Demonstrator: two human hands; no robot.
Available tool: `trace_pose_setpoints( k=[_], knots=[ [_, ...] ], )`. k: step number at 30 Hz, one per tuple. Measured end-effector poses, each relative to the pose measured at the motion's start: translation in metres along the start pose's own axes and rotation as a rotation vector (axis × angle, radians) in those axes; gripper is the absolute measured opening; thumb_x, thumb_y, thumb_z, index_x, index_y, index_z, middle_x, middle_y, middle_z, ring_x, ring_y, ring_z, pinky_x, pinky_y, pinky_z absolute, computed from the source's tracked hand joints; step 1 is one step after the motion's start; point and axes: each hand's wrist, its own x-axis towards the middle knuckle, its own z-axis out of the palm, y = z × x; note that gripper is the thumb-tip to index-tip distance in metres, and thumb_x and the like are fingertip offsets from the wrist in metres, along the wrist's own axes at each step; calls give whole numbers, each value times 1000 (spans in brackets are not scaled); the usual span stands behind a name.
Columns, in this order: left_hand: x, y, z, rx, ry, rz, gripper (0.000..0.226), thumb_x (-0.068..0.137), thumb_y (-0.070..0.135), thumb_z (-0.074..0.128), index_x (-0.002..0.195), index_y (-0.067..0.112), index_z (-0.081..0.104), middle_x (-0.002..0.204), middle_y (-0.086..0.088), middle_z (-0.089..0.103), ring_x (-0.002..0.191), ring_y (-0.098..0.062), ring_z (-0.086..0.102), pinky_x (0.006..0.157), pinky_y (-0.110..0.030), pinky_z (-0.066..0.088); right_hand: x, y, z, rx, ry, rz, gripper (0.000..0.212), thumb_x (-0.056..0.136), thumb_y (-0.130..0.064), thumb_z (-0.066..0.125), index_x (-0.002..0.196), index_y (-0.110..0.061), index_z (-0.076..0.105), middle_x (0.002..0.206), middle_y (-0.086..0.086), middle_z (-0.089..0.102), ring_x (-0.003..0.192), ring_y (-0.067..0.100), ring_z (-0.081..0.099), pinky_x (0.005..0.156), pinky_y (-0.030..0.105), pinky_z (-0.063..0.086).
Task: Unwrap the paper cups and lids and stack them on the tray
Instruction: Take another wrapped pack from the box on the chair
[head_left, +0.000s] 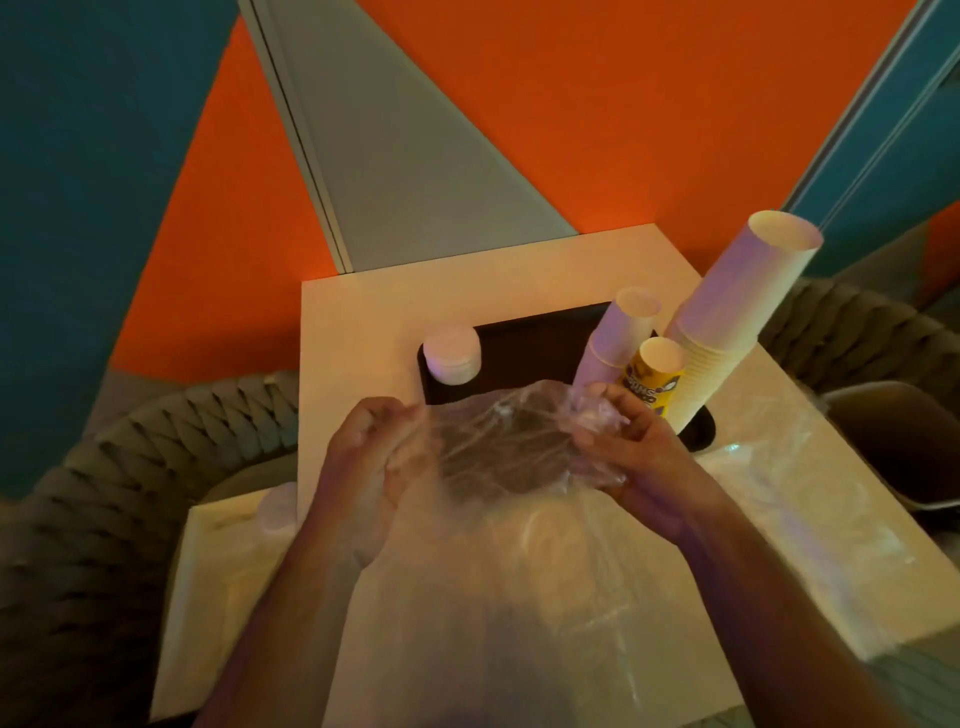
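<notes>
Both grips pinch a crumpled clear plastic wrapper (498, 441), left hand (363, 457) and right hand (634, 452) curled on its opposite edges above the pale bench (363, 312). Just beyond the grips lies a dark rectangular tray (540, 338) carrying a short stack of white lids (452, 353), leaning stacks of pale paper cups (727, 322) and a yellow printed cup (654, 379).

both hands (363, 457) (631, 457) curled, pinching
</notes>
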Motion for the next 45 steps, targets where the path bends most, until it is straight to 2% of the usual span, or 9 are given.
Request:
trace_pose_setpoints(
  k=[3,7,13,18,21,27,33,40,45],
  knots=[
    [-4,-11,12,69,-180,-155,32,81,13,77,104,15,55,122,-20,67,112,-37,67,84,-43,61,-8,-11,-16,-95,-18,-68,71,57,6,91,118,-15,61,102,20,69,83,26,72,65,34,60],
    [-13,-21,36,138,-209,-98,17,85,-8,64,90,7,56,108,-22,72,95,-32,70,84,-38,60,-26,-34,-42,-235,-4,-24,77,59,9,88,126,-14,57,97,12,68,72,16,68,63,25,57],
    [-26,-32,70,346,-191,73,20,84,-6,70,89,12,77,103,-7,75,99,-25,72,81,-33,59,-45,-58,-87,-318,7,180,69,64,-50,92,117,-12,70,87,1,63,61,6,52,54,19,46],
    [-42,-40,97,375,-114,70,37,84,-6,73,112,17,73,110,3,72,96,-14,73,65,-28,60,-56,-68,-104,-441,163,35,9,94,-16,67,91,-8,70,80,6,67,68,13,59,57,21,50],
    [-50,-46,107,436,-105,81,31,88,1,71,112,21,73,114,3,66,92,-14,72,61,-29,59,-60,-73,-116,-524,269,-112,9,97,-13,65,92,-8,71,86,8,71,80,17,63,78,30,54],
    [-63,-56,131,378,-134,59,33,83,22,72,115,24,73,119,-1,69,92,-22,73,61,-34,61,-76,-85,-131,-493,286,-218,6,98,-21,64,97,-15,65,79,6,72,71,13,64,70,29,53],
    [-68,-62,145,250,-294,-9,73,64,2,77,130,29,59,138,2,54,86,-25,73,66,-36,62,-95,-88,-167,-381,54,-201,65,62,-44,94,116,-24,63,92,28,66,89,30,62,82,35,52],
    [-71,-64,148,316,-262,76,77,64,3,77,129,39,57,142,2,51,81,-22,73,66,-35,62,-104,-103,-170,-178,78,-287,24,72,-23,76,86,-17,59,77,8,60,66,17,60,50,24,49],
    [-67,-59,141,316,-294,119,57,75,-5,72,124,24,65,141,-1,56,89,-26,75,71,-29,61,-105,-108,-169,-380,-32,-222,23,77,-21,74,97,-8,76,95,11,66,67,16,53,62,22,51]
  ],
)
